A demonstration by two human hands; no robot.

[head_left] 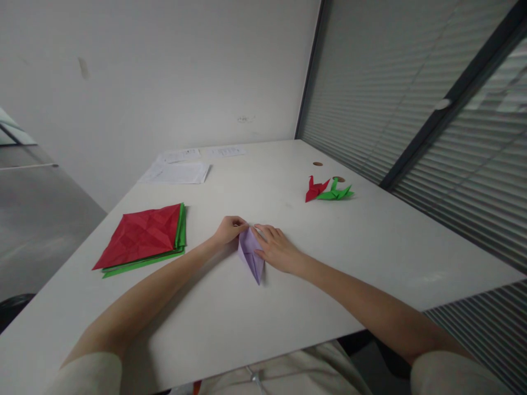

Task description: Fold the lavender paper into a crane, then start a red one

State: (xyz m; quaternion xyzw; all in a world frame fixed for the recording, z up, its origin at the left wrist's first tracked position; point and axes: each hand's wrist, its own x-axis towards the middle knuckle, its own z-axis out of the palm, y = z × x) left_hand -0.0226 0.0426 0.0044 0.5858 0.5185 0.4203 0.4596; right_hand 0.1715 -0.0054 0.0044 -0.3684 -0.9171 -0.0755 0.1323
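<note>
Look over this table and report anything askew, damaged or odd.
Only the paper stack: its top red sheet is heavily creased, and the green sheets under it stick out unevenly. The purple paper looks neat; nothing is spilled.

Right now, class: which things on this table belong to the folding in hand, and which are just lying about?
In hand: lilac folded paper, left hand pinching its top corner, right hand pressing it.
Lying about: stack of red and green sheets, red folded figure, green folded figure, white papers.
</note>
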